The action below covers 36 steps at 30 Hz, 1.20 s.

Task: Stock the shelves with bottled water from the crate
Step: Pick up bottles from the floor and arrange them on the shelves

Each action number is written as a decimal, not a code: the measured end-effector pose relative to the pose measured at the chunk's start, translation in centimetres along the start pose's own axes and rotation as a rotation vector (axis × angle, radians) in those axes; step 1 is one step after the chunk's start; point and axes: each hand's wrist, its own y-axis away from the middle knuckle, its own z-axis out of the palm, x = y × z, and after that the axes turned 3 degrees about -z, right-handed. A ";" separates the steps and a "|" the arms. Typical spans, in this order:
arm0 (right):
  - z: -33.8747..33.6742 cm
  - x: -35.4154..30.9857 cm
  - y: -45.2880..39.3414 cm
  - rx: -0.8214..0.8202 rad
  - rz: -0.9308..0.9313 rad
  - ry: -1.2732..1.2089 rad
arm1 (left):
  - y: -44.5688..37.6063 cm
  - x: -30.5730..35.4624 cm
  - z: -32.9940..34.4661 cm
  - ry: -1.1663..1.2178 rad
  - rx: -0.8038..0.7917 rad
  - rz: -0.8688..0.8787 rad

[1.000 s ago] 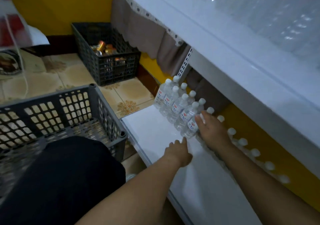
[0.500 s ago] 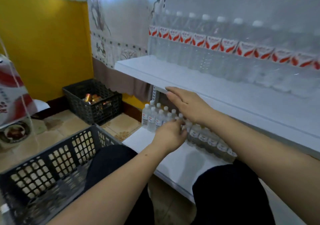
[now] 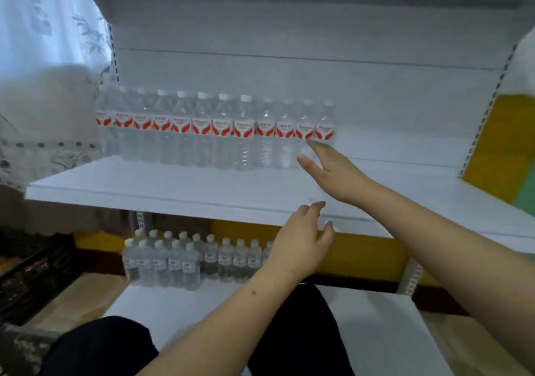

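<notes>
At the far left hangs a sheer white curtain with a grey leaf print (image 3: 43, 65), and below it, low in the corner, sits a dark plastic crate (image 3: 31, 277), blurred so that its contents cannot be made out. Next comes the white metal upper shelf (image 3: 144, 193), which carries a single row of tall clear water bottles with white caps and red-and-white labels (image 3: 202, 132) standing upright along its back, running from the left upright to about the middle of the board. Beneath it, on the white lower shelf (image 3: 376, 332), a cluster of small clear water bottles with white caps (image 3: 173, 259) stands upright in two rows at the left and thins to one row toward the centre.

The left hand (image 3: 301, 245) is raised in front of the upper shelf's front edge, fingers loosely spread and curled, holding nothing; it hides the right end of the small bottles. The right hand (image 3: 333, 173) reaches over the upper shelf with fingers apart and empty, its fingertips at or just short of the last tall bottle in the row; contact is probably not made, though motion blur leaves that unsure. At the far right a yellow wall panel (image 3: 498, 144) shows behind the perforated shelf upright.
</notes>
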 end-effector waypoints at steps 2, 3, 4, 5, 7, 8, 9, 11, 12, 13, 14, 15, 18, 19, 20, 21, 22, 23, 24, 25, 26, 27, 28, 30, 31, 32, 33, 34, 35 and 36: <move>-2.1 2.7 1.5 0.032 0.063 0.026 | -0.1 2.0 2.3 0.024 -0.039 0.051; -3.2 4.1 2.3 0.049 0.095 0.037 | -0.1 2.9 3.5 0.032 -0.062 0.081; -4.2 5.4 3.2 0.067 0.124 0.050 | 0.0 3.8 4.7 0.042 -0.091 0.113; -5.3 6.8 4.3 0.083 0.153 0.062 | 0.2 4.7 6.0 0.054 -0.125 0.145; -7.2 9.6 6.9 0.123 0.214 0.078 | 0.6 6.3 8.6 0.075 -0.215 0.201; -8.1 10.9 8.5 0.153 0.239 0.083 | 1.0 7.0 10.1 0.081 -0.265 0.224; -8.8 12.1 10.3 0.190 0.259 0.086 | 1.5 7.5 11.6 0.081 -0.313 0.246; -9.9 14.5 14.3 0.289 0.293 0.088 | 2.9 8.3 15.0 0.059 -0.421 0.277; -10.1 15.5 16.4 0.348 0.310 0.092 | 3.8 8.5 16.8 0.044 -0.493 0.283; -10.1 16.7 18.8 0.402 0.336 0.102 | 4.7 8.6 18.6 0.025 -0.575 0.284; -9.8 17.7 21.2 0.451 0.374 0.115 | 5.7 8.6 20.5 -0.006 -0.662 0.282; -9.2 18.9 23.7 0.485 0.428 0.125 | 6.6 8.7 22.1 -0.045 -0.747 0.280; -4.6 22.5 31.9 0.440 0.661 0.075 | 9.3 8.5 26.7 -0.136 -1.025 0.258; -2.5 23.7 34.8 0.385 0.756 0.036 | 10.2 8.5 28.0 -0.154 -1.127 0.244; -0.1 24.6 37.7 0.321 0.854 -0.008 | 10.9 8.4 29.3 -0.175 -1.219 0.237; 2.5 25.6 40.6 0.242 0.956 -0.050 | 11.4 8.3 30.6 -0.202 -1.296 0.241; 5.4 26.4 43.3 0.144 1.061 -0.084 | 11.9 8.1 31.8 -0.238 -1.362 0.239; 8.3 27.0 45.8 0.038 1.156 -0.114 | 12.3 7.8 33.0 -0.279 -1.414 0.230; 11.2 27.3 47.9 -0.066 1.234 -0.148 | 12.6 7.4 34.3 -0.315 -1.457 0.205; 14.1 27.3 49.9 -0.166 1.305 -0.186 | 13.0 6.9 35.3 -0.335 -1.488 0.180; 16.9 27.2 51.8 -0.272 1.374 -0.228 | 13.3 6.4 36.1 -0.340 -1.508 0.156; 19.6 26.6 53.5 -0.375 1.436 -0.275 | 13.6 5.8 36.6 -0.331 -1.514 0.137; 22.0 25.8 55.1 -0.453 1.491 -0.320 | 14.0 5.1 36.9 -0.317 -1.513 0.119; 26.3 23.8 58.2 -0.541 1.589 -0.378 | 14.9 3.7 37.1 -0.322 -1.529 0.108; 28.2 23.0 59.7 -0.544 1.632 -0.401 | 15.5 3.1 37.2 -0.347 -1.557 0.117; 29.7 22.0 61.0 -0.553 1.685 -0.413 | 16.0 2.6 37.3 -0.379 -1.594 0.125; 31.3 21.3 62.5 -0.550 1.738 -0.411 | 16.5 2.4 37.4 -0.400 -1.623 0.139; 32.7 20.6 63.7 -0.538 1.795 -0.439 | 16.9 2.2 37.6 -0.398 -1.646 0.143; 34.1 20.0 64.6 -0.493 1.848 -0.515 | 17.3 2.2 37.8 -0.381 -1.667 0.143; 35.5 19.6 65.5 -0.418 1.916 -0.626 | 17.6 2.1 38.0 -0.371 -1.682 0.142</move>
